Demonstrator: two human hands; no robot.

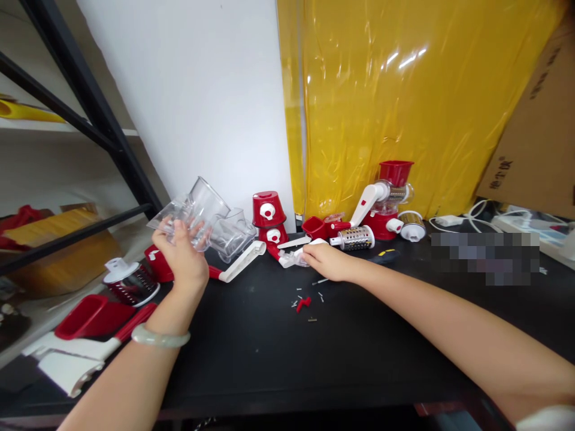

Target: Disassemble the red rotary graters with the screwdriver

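Observation:
My left hand [186, 257] is closed on a clear plastic housing [204, 206], raised at the left of the black table [269, 359]. Another clear housing [231, 233] stands just right of it. My right hand [326, 260] reaches to the table's middle, its fingers closed at a white part [291, 258] with something clear by it; the exact grip is hard to make out. Behind it are two stacked red bases [269, 209]. A white crank handle [242, 261] lies between my hands. Small screws and a red piece [303, 304] lie in front of my right hand.
An assembled red grater [385, 224] stands at the back right, near metal drums [357, 238]. At the left are a red hopper [90, 317], a white-ended drum [130, 282] and a black rack [83, 72]. White cables [476, 209] run along the right back.

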